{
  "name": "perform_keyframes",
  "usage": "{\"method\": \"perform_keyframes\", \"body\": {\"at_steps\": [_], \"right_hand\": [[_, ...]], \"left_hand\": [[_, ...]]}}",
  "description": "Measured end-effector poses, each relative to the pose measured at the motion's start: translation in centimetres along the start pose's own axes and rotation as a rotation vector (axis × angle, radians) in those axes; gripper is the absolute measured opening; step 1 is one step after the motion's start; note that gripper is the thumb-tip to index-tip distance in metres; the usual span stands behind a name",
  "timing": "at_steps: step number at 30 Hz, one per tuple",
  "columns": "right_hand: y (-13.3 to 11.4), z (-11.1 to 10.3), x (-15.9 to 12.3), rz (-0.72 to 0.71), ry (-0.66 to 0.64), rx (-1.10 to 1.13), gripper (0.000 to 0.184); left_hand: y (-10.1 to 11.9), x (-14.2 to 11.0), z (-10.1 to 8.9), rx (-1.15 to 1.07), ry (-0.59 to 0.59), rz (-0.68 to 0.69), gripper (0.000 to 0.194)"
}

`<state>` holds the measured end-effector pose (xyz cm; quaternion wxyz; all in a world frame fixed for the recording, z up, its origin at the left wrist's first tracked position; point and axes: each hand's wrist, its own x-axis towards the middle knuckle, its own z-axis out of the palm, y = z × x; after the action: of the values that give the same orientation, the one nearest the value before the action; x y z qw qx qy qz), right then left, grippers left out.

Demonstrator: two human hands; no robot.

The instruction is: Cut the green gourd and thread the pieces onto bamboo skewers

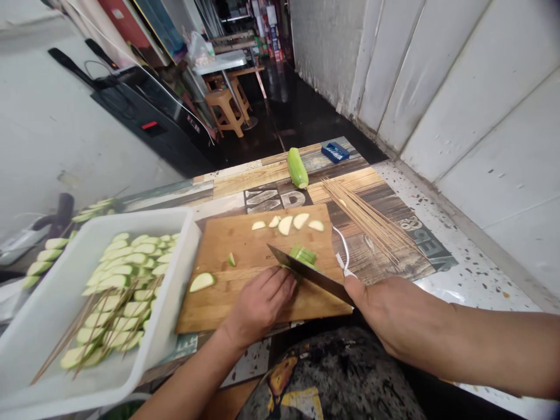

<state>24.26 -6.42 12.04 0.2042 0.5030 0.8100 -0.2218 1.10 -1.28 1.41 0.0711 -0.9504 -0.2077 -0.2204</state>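
White rectangular plastic tub holding skewered pale-green zucchini slices, right hand closed round wide steel knife, left hand pressing zucchini, fingers curled.

Narrow room, pale walls, dark glossy floor

Work table under both hands: wood-plank print with lettering, speckled pale surface toward the right hand. Right of that hand, a whitish panelled wall, vertical seams, scuffs, grimy base; farther ahead, a rougher grey wall section. Left of the left hand, a white wall with stains, plus black equipment with a red mark. Well beyond the hands: tan stools, small light-topped table with a plastic bag, colorful packages at the back. Dark floor shows pale reflections; far end dimmer.
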Motion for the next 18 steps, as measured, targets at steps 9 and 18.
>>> {"method": "perform_keyframes", "body": {"at_steps": [9,18], "right_hand": [[-1.0,-0.7,-1.5,-0.065,0.129,-0.079,0.035],[-1.0,-0.5,-0.5,0.005,0.048,0.020,0.047]], "left_hand": [[0.1,-0.7,-0.1,0.025,-0.036,0.022,0.025],[0.3,-0.6,0.1,0.024,0.037,0.027,0.022]]}}
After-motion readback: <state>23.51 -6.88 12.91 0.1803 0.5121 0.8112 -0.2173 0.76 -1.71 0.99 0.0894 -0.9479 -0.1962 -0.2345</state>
